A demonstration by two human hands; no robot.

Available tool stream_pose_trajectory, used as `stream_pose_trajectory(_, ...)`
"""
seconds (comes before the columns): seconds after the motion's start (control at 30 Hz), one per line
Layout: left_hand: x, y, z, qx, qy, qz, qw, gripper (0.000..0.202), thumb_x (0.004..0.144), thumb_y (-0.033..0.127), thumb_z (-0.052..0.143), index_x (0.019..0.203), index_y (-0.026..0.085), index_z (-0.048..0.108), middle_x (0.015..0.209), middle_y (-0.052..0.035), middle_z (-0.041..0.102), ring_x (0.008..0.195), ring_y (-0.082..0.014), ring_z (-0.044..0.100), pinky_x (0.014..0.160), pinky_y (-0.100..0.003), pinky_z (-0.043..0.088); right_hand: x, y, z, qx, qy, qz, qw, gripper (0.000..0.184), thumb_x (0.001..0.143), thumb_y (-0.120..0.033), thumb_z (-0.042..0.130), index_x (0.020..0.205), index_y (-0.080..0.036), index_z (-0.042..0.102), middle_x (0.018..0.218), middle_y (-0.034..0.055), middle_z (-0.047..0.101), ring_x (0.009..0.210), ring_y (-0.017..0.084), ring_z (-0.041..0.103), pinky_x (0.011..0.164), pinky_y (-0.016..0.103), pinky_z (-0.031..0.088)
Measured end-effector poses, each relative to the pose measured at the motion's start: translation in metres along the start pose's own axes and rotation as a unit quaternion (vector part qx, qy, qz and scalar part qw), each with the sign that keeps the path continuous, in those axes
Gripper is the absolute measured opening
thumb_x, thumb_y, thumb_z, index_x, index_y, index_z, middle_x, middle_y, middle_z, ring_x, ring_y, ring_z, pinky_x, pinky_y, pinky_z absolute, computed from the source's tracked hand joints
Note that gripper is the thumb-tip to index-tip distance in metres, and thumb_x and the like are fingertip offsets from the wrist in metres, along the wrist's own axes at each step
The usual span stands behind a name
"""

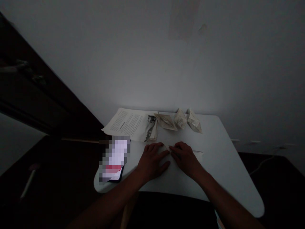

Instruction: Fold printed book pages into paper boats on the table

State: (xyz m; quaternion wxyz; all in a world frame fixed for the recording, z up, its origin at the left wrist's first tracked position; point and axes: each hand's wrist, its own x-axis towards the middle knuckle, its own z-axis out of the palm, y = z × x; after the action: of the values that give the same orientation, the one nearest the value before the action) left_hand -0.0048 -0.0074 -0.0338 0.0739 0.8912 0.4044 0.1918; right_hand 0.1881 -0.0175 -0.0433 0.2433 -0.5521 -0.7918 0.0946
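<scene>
My left hand [153, 160] lies on the white table with its fingers spread, fingertips pressing on a piece of paper [166, 147]. Close beside it, my right hand [184, 156] has its fingers drawn together in a pinch at the paper's edge. Most of this paper is hidden under my hands, and its pale corner shows to the right of my right hand. Just beyond are folded paper shapes: a boat-like one [166, 121], a second [180, 119] and a third [194, 121], all made from printed pages.
Printed pages [128, 124] lie in a stack at the back left of the table [224, 165]. A lit phone [115, 159], partly blurred out, rests at the left edge. The wall [152, 70] rises directly behind. A dark door [35, 79] stands at the left.
</scene>
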Motion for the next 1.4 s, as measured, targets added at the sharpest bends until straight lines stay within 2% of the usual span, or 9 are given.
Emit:
stream_pose_trajectory(0.17, 0.000, 0.002, 0.000, -0.002, 0.015, -0.017, 1.000, 0.041, 0.076, 0.042, 0.058, 0.113, 0.025, 0.056, 0.125, -0.0089, 0.049, 0.111, -0.0283, 0.044, 0.091, -0.047, 0.035, 0.000, 0.001, 0.001, -0.003, 0.005, -0.007, 1.000, 0.025, 0.085, -0.022, 0.051, 0.107, -0.021, 0.063, 0.092, 0.0079, 0.056, 0.087, 0.019, 0.052, 0.077, 0.035, 0.042)
stream_pose_trajectory(0.4, 0.002, 0.003, -0.002, 0.004, 0.009, -0.035, 0.999, 0.047, 0.074, 0.045, 0.057, 0.115, 0.022, 0.054, 0.125, -0.0104, 0.048, 0.111, -0.0292, 0.045, 0.092, -0.047, 0.034, 0.000, -0.002, -0.002, 0.011, 0.009, 0.001, 1.000, 0.026, 0.085, -0.022, 0.051, 0.108, -0.023, 0.063, 0.093, 0.0081, 0.056, 0.088, 0.020, 0.052, 0.078, 0.038, 0.042)
stream_pose_trajectory(0.77, 0.003, 0.005, -0.003, 0.029, -0.004, -0.045, 0.999, 0.058, 0.076, 0.047, 0.054, 0.125, 0.018, 0.044, 0.128, -0.0131, 0.046, 0.114, -0.0312, 0.041, 0.095, -0.049, 0.030, 0.000, -0.001, 0.001, 0.004, 0.004, 0.009, 1.000, 0.026, 0.086, -0.023, 0.050, 0.108, -0.020, 0.062, 0.094, 0.0087, 0.056, 0.088, 0.021, 0.051, 0.078, 0.038, 0.042)
stream_pose_trajectory(1.03, -0.001, 0.003, -0.006, 0.008, -0.021, 0.011, 1.000, 0.052, 0.079, 0.040, 0.052, 0.124, 0.016, 0.046, 0.131, -0.0113, 0.046, 0.118, -0.0288, 0.040, 0.098, -0.046, 0.030, 0.007, -0.012, 0.000, -0.018, -0.015, 0.038, 0.999, 0.026, 0.087, -0.022, 0.047, 0.108, -0.020, 0.062, 0.093, 0.0088, 0.056, 0.087, 0.020, 0.053, 0.079, 0.036, 0.042)
stream_pose_trajectory(1.27, -0.003, -0.001, -0.003, -0.015, -0.036, 0.075, 0.996, 0.055, 0.081, 0.039, 0.049, 0.132, 0.022, 0.038, 0.137, -0.0083, 0.043, 0.126, -0.0262, 0.037, 0.101, -0.046, 0.026, 0.017, -0.021, -0.006, -0.010, -0.057, 0.061, 0.996, 0.031, 0.085, -0.013, 0.044, 0.110, -0.016, 0.062, 0.095, 0.0097, 0.056, 0.087, 0.018, 0.054, 0.083, 0.032, 0.042)
stream_pose_trajectory(1.4, -0.002, -0.003, -0.002, -0.015, -0.029, 0.077, 0.996, 0.057, 0.079, 0.043, 0.052, 0.130, 0.021, 0.040, 0.138, -0.0094, 0.042, 0.127, -0.0253, 0.037, 0.102, -0.045, 0.028, 0.022, -0.021, -0.012, 0.018, -0.067, 0.056, 0.996, 0.032, 0.084, -0.010, 0.042, 0.106, -0.015, 0.064, 0.092, 0.0095, 0.057, 0.086, 0.018, 0.055, 0.083, 0.030, 0.044)
